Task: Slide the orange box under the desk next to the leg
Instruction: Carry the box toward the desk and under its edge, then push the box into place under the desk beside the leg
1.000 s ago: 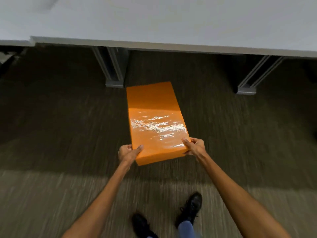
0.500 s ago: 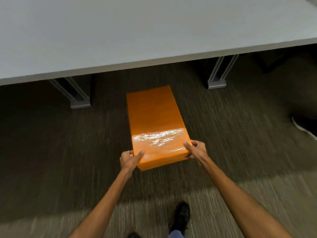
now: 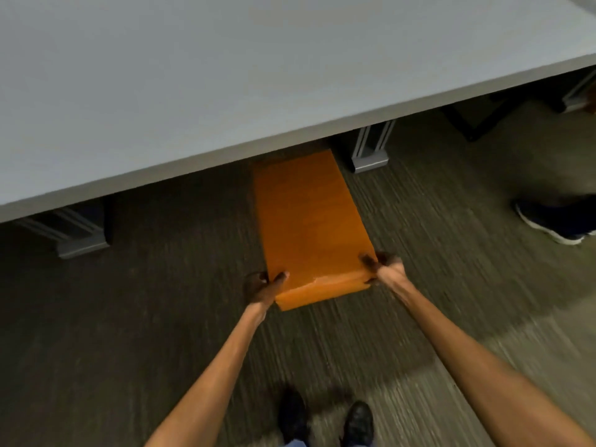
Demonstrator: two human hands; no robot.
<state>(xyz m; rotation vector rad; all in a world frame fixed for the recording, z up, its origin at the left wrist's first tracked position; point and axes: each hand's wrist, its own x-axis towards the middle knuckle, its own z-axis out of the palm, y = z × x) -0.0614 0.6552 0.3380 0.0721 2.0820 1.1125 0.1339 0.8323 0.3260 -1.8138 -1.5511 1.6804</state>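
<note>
The orange box [image 3: 309, 227] lies flat on the carpet, long side pointing away from me. Its far end reaches the shadow under the grey desk top [image 3: 225, 79], just left of a grey metal desk leg [image 3: 371, 150]. My left hand [image 3: 263, 285] grips the near left corner of the box. My right hand [image 3: 383, 267] grips the near right corner. The far edge of the box is partly hidden by the desk edge.
A second desk leg foot [image 3: 80, 233] stands at the left under the desk. Another person's dark shoe [image 3: 558, 221] rests on the carpet at the right. My own black shoes [image 3: 325, 421] are at the bottom. Dark chair legs [image 3: 477, 121] show at the back right.
The box has slid forward, its far end now reaching the desk edge beside the right-hand leg. The view has swung left and the desk top fills more of the frame. Both hands kept their grip.
</note>
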